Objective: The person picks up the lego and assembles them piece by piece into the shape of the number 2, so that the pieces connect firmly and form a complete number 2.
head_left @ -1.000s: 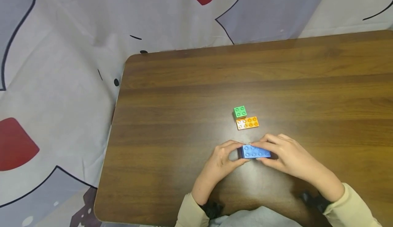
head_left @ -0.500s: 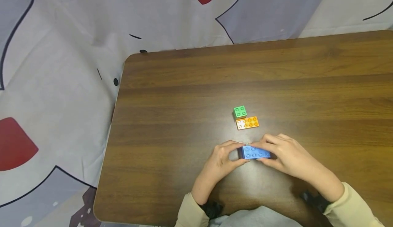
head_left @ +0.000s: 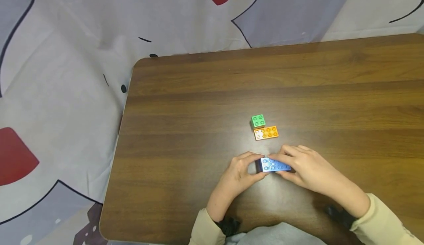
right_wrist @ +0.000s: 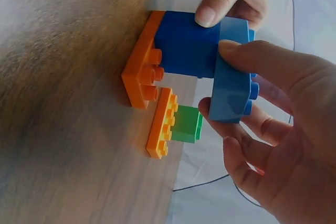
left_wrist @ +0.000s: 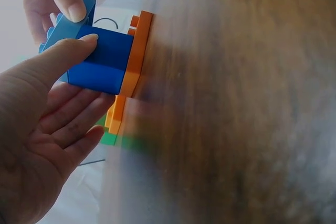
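A stack of toy building bricks stands on the table between both hands. Its top is a long light blue brick, studs up. Under that sits a dark blue brick, overhung by the light blue one towards the right hand. At the bottom lies a flat orange brick. My left hand pinches the dark blue brick near the seam, thumb on the near side and fingers on the far side. With thumb and fingers, my right hand grips the light blue brick across its right part.
Beyond the stack, a second flat orange brick lies on the wooden table. Close behind it is a small green brick. A patterned cloth hangs along the table's far and left edges.
Both hands keep their grip in nearly the same place. A brighter sheen shows on top of the light blue brick, and the head view has shifted very slightly.
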Tool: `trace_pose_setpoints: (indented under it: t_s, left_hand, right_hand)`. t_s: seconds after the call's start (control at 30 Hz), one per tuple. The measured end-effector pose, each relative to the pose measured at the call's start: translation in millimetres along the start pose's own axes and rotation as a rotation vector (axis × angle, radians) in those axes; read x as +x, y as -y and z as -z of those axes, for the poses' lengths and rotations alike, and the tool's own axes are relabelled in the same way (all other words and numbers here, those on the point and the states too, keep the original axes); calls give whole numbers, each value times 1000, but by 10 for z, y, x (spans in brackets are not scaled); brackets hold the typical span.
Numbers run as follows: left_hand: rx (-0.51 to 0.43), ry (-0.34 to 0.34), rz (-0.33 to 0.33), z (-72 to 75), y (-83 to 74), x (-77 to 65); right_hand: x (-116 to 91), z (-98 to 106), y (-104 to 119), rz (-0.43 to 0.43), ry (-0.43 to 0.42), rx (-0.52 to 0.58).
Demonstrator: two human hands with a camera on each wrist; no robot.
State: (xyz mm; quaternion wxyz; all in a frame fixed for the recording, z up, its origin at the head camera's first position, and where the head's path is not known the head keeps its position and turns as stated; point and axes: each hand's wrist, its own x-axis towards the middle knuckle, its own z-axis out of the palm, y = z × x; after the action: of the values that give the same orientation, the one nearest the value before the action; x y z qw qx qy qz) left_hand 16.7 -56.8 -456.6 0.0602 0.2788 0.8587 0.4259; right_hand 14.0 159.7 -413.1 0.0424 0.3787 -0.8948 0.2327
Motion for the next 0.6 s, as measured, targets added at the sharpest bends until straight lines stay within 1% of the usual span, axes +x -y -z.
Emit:
trace_pose_setpoints:
  t_s: [0.13, 0.27, 0.37, 0.43, 0.6]
  left_hand:
    - [16, 24, 6, 11, -16, 8]
    - [57, 31, -28, 20, -25, 14]
    - [80, 15, -63, 16, -22, 8]
    - [80, 2, -84, 9, -23, 1]
    - [41, -35, -102, 9, -41, -14]
  right_hand:
    - [9, 4, -6, -6, 5, -17]
    - [16, 9, -15, -11, 2, -18]
    - [18, 5, -24, -9, 0, -14]
    - [17, 2, -29, -4, -2, -12]
    - [26, 2, -33, 10, -10, -5]
